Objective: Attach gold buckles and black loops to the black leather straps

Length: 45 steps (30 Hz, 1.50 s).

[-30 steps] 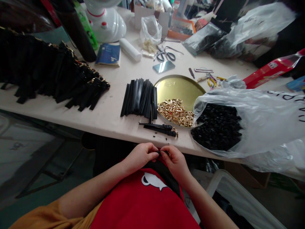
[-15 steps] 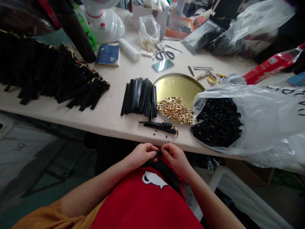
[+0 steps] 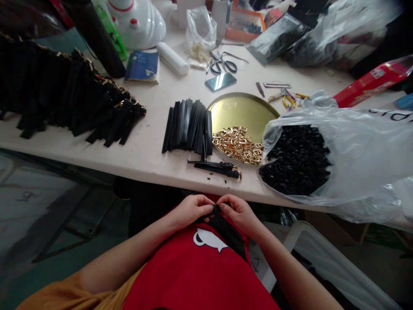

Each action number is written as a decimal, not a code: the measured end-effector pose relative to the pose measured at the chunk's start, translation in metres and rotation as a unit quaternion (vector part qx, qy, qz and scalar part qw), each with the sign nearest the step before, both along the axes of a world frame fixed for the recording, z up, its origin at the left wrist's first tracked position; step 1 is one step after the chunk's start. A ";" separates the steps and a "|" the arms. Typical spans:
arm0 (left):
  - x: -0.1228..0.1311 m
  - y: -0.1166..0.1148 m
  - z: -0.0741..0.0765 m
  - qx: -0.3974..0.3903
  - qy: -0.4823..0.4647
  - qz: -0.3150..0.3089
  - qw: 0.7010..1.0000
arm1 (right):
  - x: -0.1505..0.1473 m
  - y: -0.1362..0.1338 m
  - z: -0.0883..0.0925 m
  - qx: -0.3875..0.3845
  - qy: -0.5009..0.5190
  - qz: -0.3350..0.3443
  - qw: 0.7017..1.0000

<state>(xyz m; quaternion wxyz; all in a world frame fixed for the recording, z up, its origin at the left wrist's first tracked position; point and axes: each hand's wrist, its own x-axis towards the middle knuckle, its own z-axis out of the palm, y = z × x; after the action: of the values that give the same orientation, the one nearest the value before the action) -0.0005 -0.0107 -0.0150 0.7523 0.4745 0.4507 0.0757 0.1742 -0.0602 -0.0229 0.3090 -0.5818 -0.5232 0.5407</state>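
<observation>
My left hand [image 3: 194,211] and my right hand [image 3: 238,214] meet close to my body, just below the table's front edge. Both pinch a small black strap [image 3: 216,210], mostly hidden by the fingers. Beyond them on the table lie a few black straps with gold buckles [image 3: 217,168]. Behind those is a stack of bare black straps [image 3: 187,127]. Gold buckles [image 3: 238,144] are heaped in a round gold tray [image 3: 247,110]. A clear plastic bag [image 3: 355,150] to the right spills open on many small black loops [image 3: 295,161].
A large pile of buckled black straps [image 3: 64,94] covers the table's left side. Farther back lie a phone [image 3: 221,82], scissors [image 3: 222,64], a blue booklet [image 3: 142,66] and yellow-handled pliers [image 3: 288,101]. A red bottle [image 3: 371,84] leans at right; a white bin [image 3: 322,249] stands below.
The camera view has tilted slightly, so the table things sit a little higher in the picture. My fingers have shifted slightly on the black strap, and both hands still pinch it.
</observation>
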 end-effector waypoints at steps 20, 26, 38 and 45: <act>0.000 0.010 0.011 0.195 0.079 -0.154 0.965 | -0.008 0.000 -0.004 -0.081 0.062 -0.098 0.990; 0.000 0.013 0.009 0.232 0.078 -0.188 0.951 | -0.020 -0.001 -0.004 -0.063 0.049 -0.137 0.987; -0.002 0.025 0.000 0.266 0.140 -0.241 0.923 | -0.019 -0.003 -0.016 -0.050 -0.006 -0.079 0.996; -0.006 0.029 0.011 0.212 0.099 -0.272 0.933 | -0.012 -0.007 -0.016 -0.010 -0.071 -0.074 0.995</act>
<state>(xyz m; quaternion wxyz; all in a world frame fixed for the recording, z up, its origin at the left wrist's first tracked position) -0.0070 0.0179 -0.0042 0.5776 0.7326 0.3498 -0.0859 0.1623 -0.0671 -0.0390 0.3040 -0.6591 -0.4937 0.4790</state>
